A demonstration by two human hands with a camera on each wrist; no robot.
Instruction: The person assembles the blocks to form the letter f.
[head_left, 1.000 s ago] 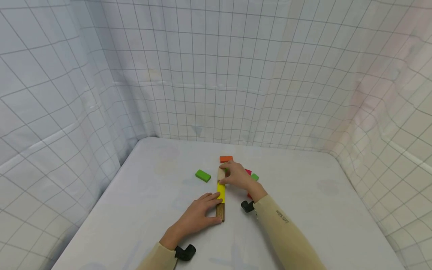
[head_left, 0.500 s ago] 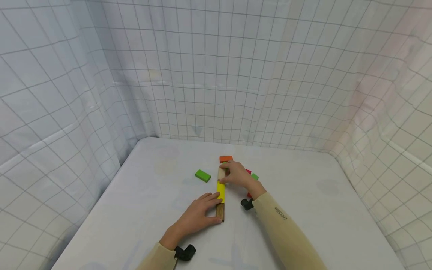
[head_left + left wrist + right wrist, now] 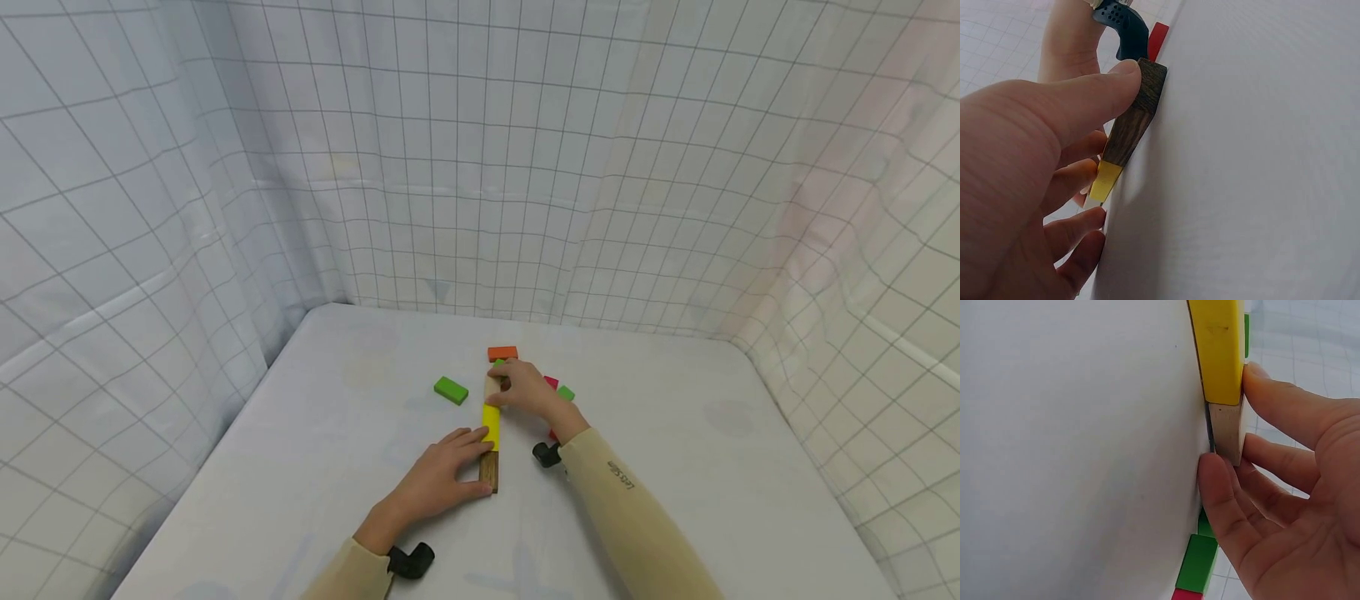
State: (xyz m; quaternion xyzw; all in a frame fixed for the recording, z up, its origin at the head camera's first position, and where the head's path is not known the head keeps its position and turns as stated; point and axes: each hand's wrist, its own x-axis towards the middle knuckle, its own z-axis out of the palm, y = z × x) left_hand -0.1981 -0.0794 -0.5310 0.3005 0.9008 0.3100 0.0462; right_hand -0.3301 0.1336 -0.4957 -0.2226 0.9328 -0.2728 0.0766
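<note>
A dark brown wooden block (image 3: 489, 472), a yellow block (image 3: 491, 423) and a pale wood block (image 3: 492, 387) lie end to end in a row on the white table. My left hand (image 3: 444, 475) has its thumb at the brown block's near end and fingertips along the left side and top of the yellow one. At the far end, my right hand (image 3: 527, 387) holds the pale block between thumb and fingers. The right wrist view shows the pale block (image 3: 1227, 428) meeting the yellow block's end. In the left wrist view, the thumb presses the brown block (image 3: 1132, 119).
Left of the row lies a green block (image 3: 451, 390). An orange block (image 3: 502, 353) sits beyond the far end, with another green block (image 3: 498, 363) partly hidden by the right hand. Red (image 3: 551, 382) and green (image 3: 566, 392) blocks lie to the right. Gridded white curtains (image 3: 480, 167) surround the table.
The right thumb has shifted slightly, and the brownish strip seen earlier between the pale and yellow blocks no longer shows. My right forearm has drifted a little left; the left hand stays put.
</note>
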